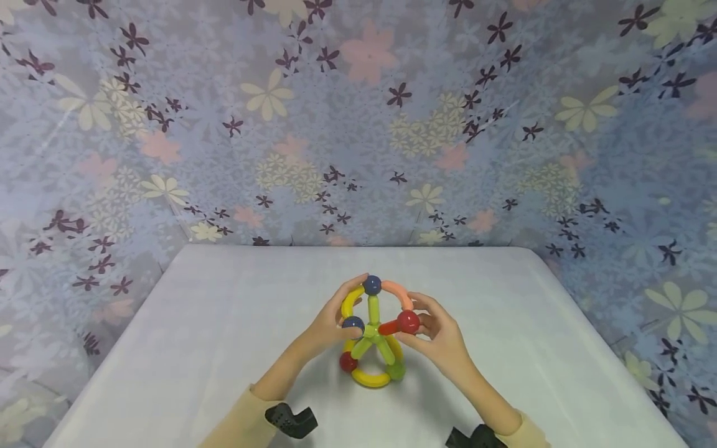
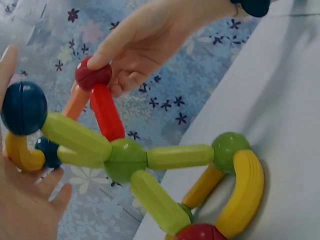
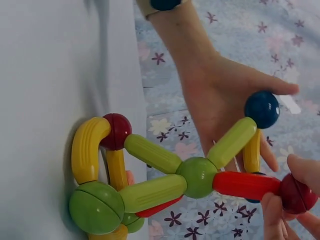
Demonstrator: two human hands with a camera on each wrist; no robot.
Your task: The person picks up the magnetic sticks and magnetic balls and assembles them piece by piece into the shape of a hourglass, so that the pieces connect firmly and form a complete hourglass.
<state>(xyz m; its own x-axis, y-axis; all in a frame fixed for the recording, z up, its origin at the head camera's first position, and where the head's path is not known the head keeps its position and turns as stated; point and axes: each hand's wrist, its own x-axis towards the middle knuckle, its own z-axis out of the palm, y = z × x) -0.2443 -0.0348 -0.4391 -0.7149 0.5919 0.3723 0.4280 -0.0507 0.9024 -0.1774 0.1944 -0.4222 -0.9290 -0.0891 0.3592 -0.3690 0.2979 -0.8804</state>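
Note:
A magnetic ball-and-stick structure (image 1: 373,331) stands on the white table, with a green ball (image 2: 125,160) at its hub. Light green sticks and one red stick (image 3: 247,184) radiate from that hub. My left hand (image 1: 325,323) holds the structure's left side, its thumb along the near blue ball (image 1: 353,326) and its fingers behind, by the yellow curved stick. On the right, my right hand (image 1: 445,336) pinches the red ball (image 1: 408,322) at the red stick's end between thumb and fingers. An orange curved stick (image 1: 396,292) runs from there to the upper blue ball (image 1: 372,285).
The structure's base has yellow curved sticks (image 1: 371,378), a lower red ball (image 1: 348,362) and a green ball (image 1: 396,370) close to the white tabletop (image 1: 235,323). Behind the table rises a flower-patterned cloth (image 1: 358,155). Black straps (image 1: 291,420) circle both wrists.

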